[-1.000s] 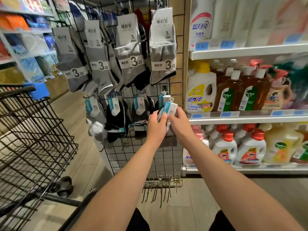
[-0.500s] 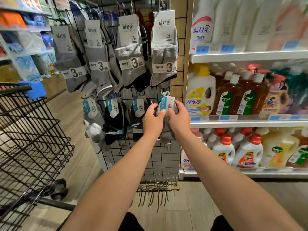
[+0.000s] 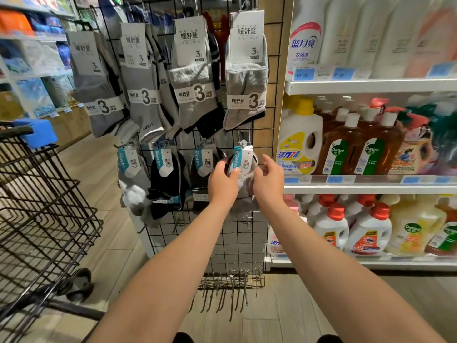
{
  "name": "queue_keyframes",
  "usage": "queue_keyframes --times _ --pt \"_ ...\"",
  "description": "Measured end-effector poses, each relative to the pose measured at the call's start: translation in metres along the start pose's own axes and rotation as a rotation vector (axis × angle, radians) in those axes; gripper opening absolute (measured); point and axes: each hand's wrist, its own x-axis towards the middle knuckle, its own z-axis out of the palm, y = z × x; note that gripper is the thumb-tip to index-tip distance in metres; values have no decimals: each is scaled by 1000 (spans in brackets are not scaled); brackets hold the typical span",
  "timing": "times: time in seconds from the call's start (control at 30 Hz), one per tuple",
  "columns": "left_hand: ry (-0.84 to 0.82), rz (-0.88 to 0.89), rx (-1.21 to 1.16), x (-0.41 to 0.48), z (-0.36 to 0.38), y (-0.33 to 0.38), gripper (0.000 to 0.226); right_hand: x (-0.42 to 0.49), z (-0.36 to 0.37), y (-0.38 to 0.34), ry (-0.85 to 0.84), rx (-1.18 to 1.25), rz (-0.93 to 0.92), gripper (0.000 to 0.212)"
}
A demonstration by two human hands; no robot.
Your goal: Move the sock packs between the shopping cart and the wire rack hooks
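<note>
A grey sock pack (image 3: 244, 161) with a teal and white card hangs from a hook (image 3: 243, 137) in the lower row of a black wire grid rack (image 3: 237, 241). My left hand (image 3: 222, 181) holds the pack's left side, thumb on the card. My right hand (image 3: 269, 179) hovers just right of the pack with loosely curled fingers, holding nothing. Three similar packs (image 3: 163, 169) hang to the left in the same row.
Larger grey sock packs (image 3: 195, 78) marked 3 hang in the row above. A black wire shopping cart (image 3: 37, 194) with a blue handle stands at the left. White shelves (image 3: 371, 186) at the right carry detergent and disinfectant bottles. Bare hooks (image 3: 230, 288) jut out low on the rack.
Both hands held the sock pack off the rack and lifted it to the hook. It now hangs there, and my right hand has let go and moved slightly right.
</note>
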Motion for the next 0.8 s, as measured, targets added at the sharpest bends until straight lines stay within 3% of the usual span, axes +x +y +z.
queue_keyframes --times 0.1,0.27,0.5,0.7,0.8 --pt "39 30 21 -5 1 -9 49 -5 -1 11 -93 -42 -7 55" --pt "-61 40 32 -7 9 -25 47 -6 12 21 -291 137 58 61" --pt "-97 23 4 3 15 -14 46 -13 6 24 -3 34 -54 51" --pt "-106 3 -13 -1 14 -10 52 -10 4 21 -10 48 -39 50" --pt "-107 64 -40 -13 3 -13 51 -19 9 16 102 -47 -100 48"
